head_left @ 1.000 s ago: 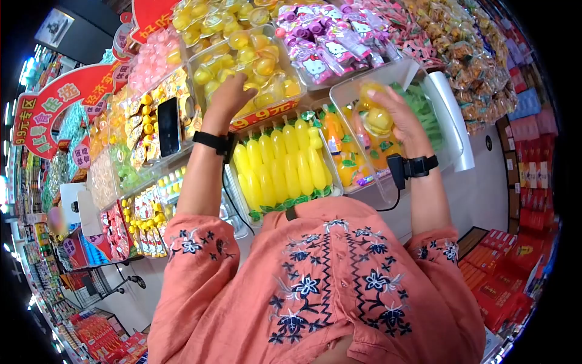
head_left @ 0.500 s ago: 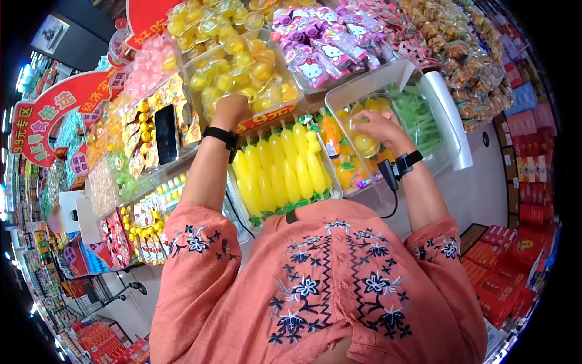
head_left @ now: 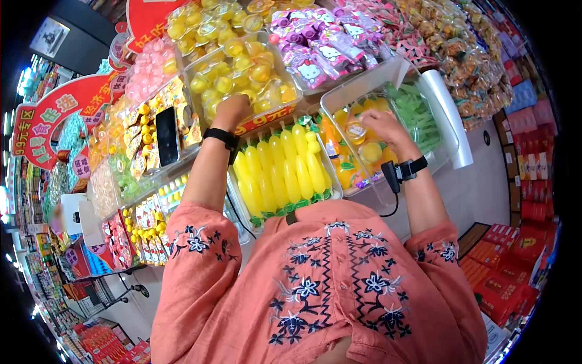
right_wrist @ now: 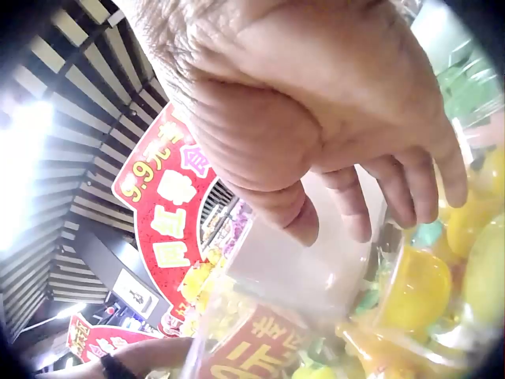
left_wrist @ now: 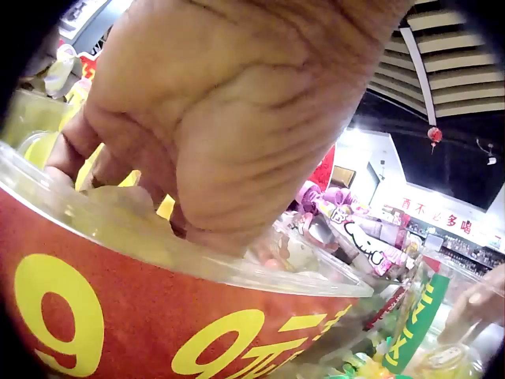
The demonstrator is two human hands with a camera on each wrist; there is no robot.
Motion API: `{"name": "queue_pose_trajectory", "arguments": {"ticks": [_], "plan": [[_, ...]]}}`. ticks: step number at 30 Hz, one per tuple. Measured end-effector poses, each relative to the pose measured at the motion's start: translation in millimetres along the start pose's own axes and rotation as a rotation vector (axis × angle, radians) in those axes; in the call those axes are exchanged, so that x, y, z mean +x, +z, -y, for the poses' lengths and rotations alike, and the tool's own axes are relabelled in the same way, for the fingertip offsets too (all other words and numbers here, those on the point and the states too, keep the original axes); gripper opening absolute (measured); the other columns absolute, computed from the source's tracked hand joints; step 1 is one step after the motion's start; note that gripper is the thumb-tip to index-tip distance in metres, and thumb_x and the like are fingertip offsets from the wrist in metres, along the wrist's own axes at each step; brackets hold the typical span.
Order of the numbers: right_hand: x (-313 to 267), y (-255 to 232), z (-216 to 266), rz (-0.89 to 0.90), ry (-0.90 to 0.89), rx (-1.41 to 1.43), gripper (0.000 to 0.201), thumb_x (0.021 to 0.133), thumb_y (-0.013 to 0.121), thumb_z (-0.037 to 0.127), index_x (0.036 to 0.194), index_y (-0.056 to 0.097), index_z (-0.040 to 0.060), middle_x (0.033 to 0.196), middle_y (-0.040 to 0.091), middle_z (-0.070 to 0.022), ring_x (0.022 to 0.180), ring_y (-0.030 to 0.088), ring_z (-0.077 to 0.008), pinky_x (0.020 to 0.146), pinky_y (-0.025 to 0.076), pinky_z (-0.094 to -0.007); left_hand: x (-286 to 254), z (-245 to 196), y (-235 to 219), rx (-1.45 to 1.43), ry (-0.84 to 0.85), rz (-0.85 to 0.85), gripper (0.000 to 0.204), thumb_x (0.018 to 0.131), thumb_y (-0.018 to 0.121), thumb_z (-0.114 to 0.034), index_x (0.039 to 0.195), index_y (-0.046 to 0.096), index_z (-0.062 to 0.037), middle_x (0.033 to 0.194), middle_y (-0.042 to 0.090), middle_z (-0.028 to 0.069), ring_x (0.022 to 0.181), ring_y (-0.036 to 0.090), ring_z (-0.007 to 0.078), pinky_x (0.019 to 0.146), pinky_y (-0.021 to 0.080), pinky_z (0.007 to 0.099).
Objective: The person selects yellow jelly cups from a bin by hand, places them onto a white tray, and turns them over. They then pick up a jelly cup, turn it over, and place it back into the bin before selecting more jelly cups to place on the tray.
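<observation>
My left hand (head_left: 233, 111) reaches over the front rim into a clear bin (left_wrist: 316, 278) of yellow jelly cups (head_left: 260, 73). In the left wrist view its fingers dip behind the rim among the cups, and whether they grip one I cannot tell. Over a clear plastic box (head_left: 330, 104) hangs my right hand (head_left: 385, 128), fingers loosely spread and nothing between them in the right wrist view. Just beyond its fingertips in the head view lies a yellow jelly cup (head_left: 354, 130), with another jelly cup (head_left: 370, 151) nearer me. Green packets (head_left: 418, 112) fill the box's right part.
Long yellow jelly sticks (head_left: 282, 164) lie in a tray between my arms. A phone (head_left: 167, 136) rests on yellow sweets at left. Purple packets (head_left: 321, 42) and brown wrapped snacks (head_left: 461, 67) sit farther back. A white roll (head_left: 447, 118) stands along the box's right side.
My left hand has gone down from above the bin into the cups. My right hand held a yellow jelly cup over the box and has let it go there.
</observation>
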State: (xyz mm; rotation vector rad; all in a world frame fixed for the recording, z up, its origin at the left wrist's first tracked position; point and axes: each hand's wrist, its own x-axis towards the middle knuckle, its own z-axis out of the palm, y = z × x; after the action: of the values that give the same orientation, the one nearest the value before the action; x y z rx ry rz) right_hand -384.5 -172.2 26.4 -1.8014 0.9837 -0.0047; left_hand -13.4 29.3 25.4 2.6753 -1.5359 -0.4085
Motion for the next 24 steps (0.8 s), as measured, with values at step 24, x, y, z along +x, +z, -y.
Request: {"name": "queue_pose_trajectory", "arguments": {"ticks": [24], "plan": [[-53.1,91.7,117.5,0.182,-0.233,0.494,0.030,0.094,0.060,0.024,0.114,0.059,0.0013,0.100,0.062,-0.0024,0.089,0.061,-0.0098,0.076,0.052,-0.0285,-9.8,5.9,-2.4,0.005,0.161,-0.139,0.026,0.085,0.057,-0.024,0.089,0.068,-0.0006,0.091,0.068,0.0242,0.087,0.066,0.0427,0.074,0.051,0.0524]]}}
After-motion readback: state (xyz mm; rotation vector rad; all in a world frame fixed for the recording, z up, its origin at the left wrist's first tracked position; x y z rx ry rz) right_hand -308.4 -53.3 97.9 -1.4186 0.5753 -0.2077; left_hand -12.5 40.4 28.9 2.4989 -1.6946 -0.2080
